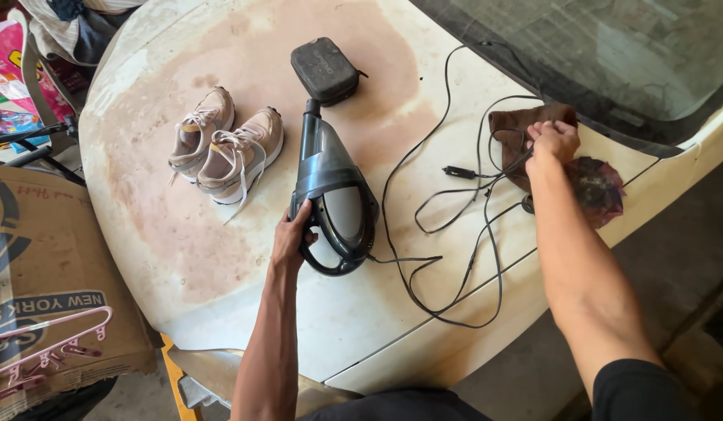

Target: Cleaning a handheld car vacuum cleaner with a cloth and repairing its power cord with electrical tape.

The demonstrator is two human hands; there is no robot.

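While it lies on the worn cream car hood, vacuum: grey plastic handheld vacuum, tapered nozzle pointing away, loop handle nearest the person.
Left hand: left hand curled round the handle's left edge.
Right hand: right hand closed, pinching the thin black cord over a brown cloth.
Nearby: beige laced sneakers; black rounded zip case.

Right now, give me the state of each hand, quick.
Left hand: closed around the handle of the handheld vacuum, which lies on the car hood.
Right hand: closed on the black cord, over the brown cloth.
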